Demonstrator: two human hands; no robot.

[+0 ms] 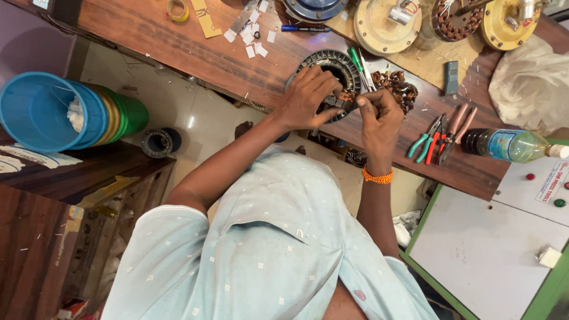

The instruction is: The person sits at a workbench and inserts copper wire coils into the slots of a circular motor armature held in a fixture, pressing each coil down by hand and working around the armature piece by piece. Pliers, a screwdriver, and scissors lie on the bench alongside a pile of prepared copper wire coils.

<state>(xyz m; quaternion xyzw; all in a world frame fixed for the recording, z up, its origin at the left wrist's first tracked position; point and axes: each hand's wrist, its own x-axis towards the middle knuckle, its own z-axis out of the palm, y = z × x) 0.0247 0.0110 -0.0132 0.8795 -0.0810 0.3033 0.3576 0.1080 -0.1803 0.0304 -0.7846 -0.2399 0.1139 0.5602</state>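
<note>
**Both hands working at the stator rim**

The left hand [308, 95] is gripping the near rim of the round grey stator [329, 80], fingers curled over it, steadying it on the wooden bench [178, 41]. The right hand [379, 115] is pinching closed on something small at that same edge, where copper wire [347, 96] is showing; what exactly the fingers are holding is too small to tell. The stator is lying flat near the bench's front edge, right in front of the person.

Judging from the rim, most slots are looking bare, with wire only at the spot under the hands, so much of the work seems to be remaining. A tangle of copper coil [398, 89] is sitting just beside the stator to the right, and a green screwdriver [355, 59] is lying across its top edge.

Pliers [441, 139] are lying near the right hand, with a bottle [510, 145] beyond. Paper scraps [252, 35] and fan housings [388, 24] are crowding the far side.
</note>
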